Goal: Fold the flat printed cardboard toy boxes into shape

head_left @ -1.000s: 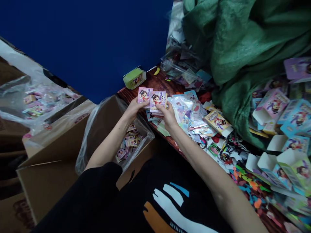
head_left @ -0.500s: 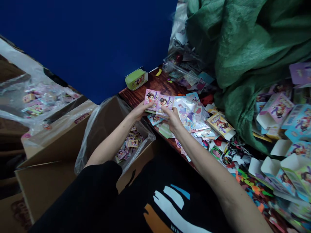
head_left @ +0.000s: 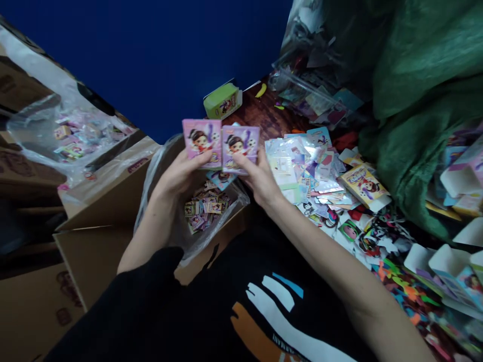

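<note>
My left hand point(head_left: 180, 173) is closed around a pink box point(head_left: 202, 138) printed with a cartoon girl, thumb on its front. In my right hand point(head_left: 258, 176) is a purple box point(head_left: 241, 141) with a similar picture, my thumb pressed on its lower front. The two boxes stand side by side, almost touching, printed faces toward me. A blue card or box point(head_left: 222, 179) shows just below them; whether a hand holds it I cannot tell. Under my hands an open carton point(head_left: 232, 229) lined with clear plastic holds many small printed boxes point(head_left: 206, 206).
A pile of cards and clear packets point(head_left: 302, 166) covers the table on the right, beside a yellow box point(head_left: 364, 183). A green box point(head_left: 222, 100) lies against the blue panel point(head_left: 169, 50). Green sacking point(head_left: 411, 100) hangs at right, with colourful small pieces point(head_left: 403, 286) below.
Both hands have moved left and toward me with the boxes, from the table's edge to over the carton. The boxes are now more upright and slightly apart. The view has shifted a little.
</note>
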The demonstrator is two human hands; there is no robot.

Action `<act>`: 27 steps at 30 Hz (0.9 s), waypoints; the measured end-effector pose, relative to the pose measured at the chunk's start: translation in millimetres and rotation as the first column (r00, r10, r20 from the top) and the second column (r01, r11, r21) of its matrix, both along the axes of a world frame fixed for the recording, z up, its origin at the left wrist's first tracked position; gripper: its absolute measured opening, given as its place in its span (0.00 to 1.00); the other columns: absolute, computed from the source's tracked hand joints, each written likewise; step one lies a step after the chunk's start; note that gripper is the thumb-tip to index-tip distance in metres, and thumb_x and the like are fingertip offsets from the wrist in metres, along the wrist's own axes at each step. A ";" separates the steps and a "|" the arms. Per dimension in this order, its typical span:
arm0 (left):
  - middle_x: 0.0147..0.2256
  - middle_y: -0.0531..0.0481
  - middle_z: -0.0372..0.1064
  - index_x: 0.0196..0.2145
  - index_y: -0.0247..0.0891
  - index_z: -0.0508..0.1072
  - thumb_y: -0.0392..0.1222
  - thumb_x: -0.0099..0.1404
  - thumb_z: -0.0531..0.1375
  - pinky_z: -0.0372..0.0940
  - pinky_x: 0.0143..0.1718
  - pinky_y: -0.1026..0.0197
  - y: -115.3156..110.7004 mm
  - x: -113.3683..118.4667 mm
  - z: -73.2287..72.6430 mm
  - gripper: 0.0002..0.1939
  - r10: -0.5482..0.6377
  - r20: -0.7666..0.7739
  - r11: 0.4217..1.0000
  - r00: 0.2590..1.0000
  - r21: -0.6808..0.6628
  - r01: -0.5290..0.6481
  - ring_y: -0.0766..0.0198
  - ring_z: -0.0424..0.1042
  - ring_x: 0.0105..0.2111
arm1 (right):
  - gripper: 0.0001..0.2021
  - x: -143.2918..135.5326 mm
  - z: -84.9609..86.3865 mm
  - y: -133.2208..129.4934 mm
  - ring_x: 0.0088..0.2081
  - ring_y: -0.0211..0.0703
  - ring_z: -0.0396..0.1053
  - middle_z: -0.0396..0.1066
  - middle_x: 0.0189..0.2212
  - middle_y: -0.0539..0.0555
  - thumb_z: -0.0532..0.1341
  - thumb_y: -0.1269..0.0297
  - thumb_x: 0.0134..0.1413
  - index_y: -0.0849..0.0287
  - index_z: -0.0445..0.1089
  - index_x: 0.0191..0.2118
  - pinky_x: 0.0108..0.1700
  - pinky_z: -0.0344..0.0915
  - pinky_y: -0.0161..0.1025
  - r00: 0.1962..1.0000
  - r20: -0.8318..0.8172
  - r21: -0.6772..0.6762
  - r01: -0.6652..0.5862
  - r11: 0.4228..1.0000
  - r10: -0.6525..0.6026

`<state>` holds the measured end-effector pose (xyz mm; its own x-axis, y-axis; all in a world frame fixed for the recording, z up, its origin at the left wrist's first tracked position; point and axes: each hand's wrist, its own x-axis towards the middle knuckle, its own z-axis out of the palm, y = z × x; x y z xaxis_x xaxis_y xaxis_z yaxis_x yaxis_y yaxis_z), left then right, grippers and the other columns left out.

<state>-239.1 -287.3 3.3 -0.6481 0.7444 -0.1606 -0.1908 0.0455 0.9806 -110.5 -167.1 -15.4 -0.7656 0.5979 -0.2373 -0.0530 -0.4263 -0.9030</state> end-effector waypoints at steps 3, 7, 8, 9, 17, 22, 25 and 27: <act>0.45 0.42 0.77 0.47 0.38 0.75 0.56 0.50 0.71 0.69 0.53 0.45 -49.9 -12.0 -23.4 0.30 0.090 -0.010 0.987 0.996 -0.131 -0.090 0.43 0.74 0.51 | 0.30 -15.3 -20.1 -27.9 0.54 0.51 0.70 0.72 0.51 0.56 0.72 0.51 0.40 0.54 0.64 0.49 0.59 0.66 0.52 0.990 0.053 -0.013 -0.131 0.991 0.131; 0.48 0.40 0.75 0.48 0.37 0.72 0.53 0.45 0.72 0.63 0.57 0.44 -90.7 -28.4 -81.8 0.34 0.236 -0.228 0.845 0.945 -0.432 -0.315 0.41 0.70 0.55 | 0.29 -14.2 -42.0 -26.8 0.59 0.52 0.65 0.72 0.52 0.57 0.72 0.53 0.39 0.55 0.69 0.49 0.63 0.59 0.52 0.962 0.247 0.052 -0.135 0.989 0.119; 0.48 0.40 0.75 0.48 0.38 0.71 0.51 0.44 0.73 0.62 0.58 0.44 -95.3 -30.6 -94.1 0.35 0.227 -0.315 0.780 0.921 -0.508 -0.366 0.40 0.67 0.57 | 0.24 -8.2 -43.6 -20.0 0.57 0.51 0.67 0.73 0.50 0.56 0.71 0.54 0.41 0.55 0.71 0.46 0.61 0.61 0.51 0.958 0.261 0.058 -0.140 0.989 0.120; 0.48 0.40 0.75 0.48 0.38 0.71 0.51 0.44 0.73 0.61 0.58 0.44 -98.0 -31.7 -104.2 0.34 0.195 -0.360 0.729 0.912 -0.569 -0.380 0.39 0.66 0.58 | 0.20 0.0 -43.7 -11.9 0.54 0.49 0.69 0.75 0.47 0.54 0.69 0.55 0.43 0.54 0.72 0.43 0.58 0.63 0.49 0.956 0.261 0.058 -0.152 0.987 0.132; 0.44 0.39 0.78 0.38 0.39 0.75 0.61 0.41 0.70 0.65 0.53 0.45 -71.6 -6.1 -113.0 0.31 -0.136 -0.217 0.747 0.967 -0.663 -0.044 0.40 0.74 0.49 | 0.12 93.9 -32.5 26.0 0.32 0.37 0.72 0.78 0.32 0.52 0.70 0.58 0.43 0.57 0.76 0.34 0.35 0.66 0.35 0.962 0.205 -0.167 -0.146 0.975 0.179; 0.41 0.43 0.78 0.45 0.40 0.75 0.67 0.48 0.66 0.69 0.47 0.49 -21.0 27.0 -66.1 0.34 -0.345 -0.147 0.822 0.927 -0.523 0.223 0.46 0.76 0.44 | 0.15 139.4 -34.6 18.6 0.31 0.37 0.73 0.78 0.32 0.53 0.72 0.56 0.39 0.58 0.76 0.34 0.34 0.66 0.34 0.963 0.189 -0.280 -0.132 0.951 0.190; 0.34 0.47 0.77 0.49 0.41 0.73 0.65 0.55 0.63 0.70 0.42 0.52 26.7 55.9 -36.6 0.31 -0.452 -0.205 0.847 0.868 -0.402 0.346 0.51 0.76 0.37 | 0.15 164.6 -33.7 19.1 0.30 0.36 0.73 0.78 0.32 0.52 0.72 0.56 0.39 0.58 0.76 0.35 0.33 0.65 0.33 0.976 0.172 -0.290 -0.078 0.954 0.132; 0.32 0.49 0.76 0.48 0.42 0.73 0.62 0.58 0.62 0.70 0.39 0.53 63.0 81.2 -23.1 0.27 -0.521 -0.259 0.840 0.813 -0.329 0.432 0.53 0.76 0.35 | 0.16 186.1 -29.1 24.2 0.29 0.37 0.73 0.78 0.32 0.52 0.72 0.56 0.40 0.57 0.75 0.36 0.32 0.65 0.34 0.986 0.151 -0.276 -0.029 0.961 0.073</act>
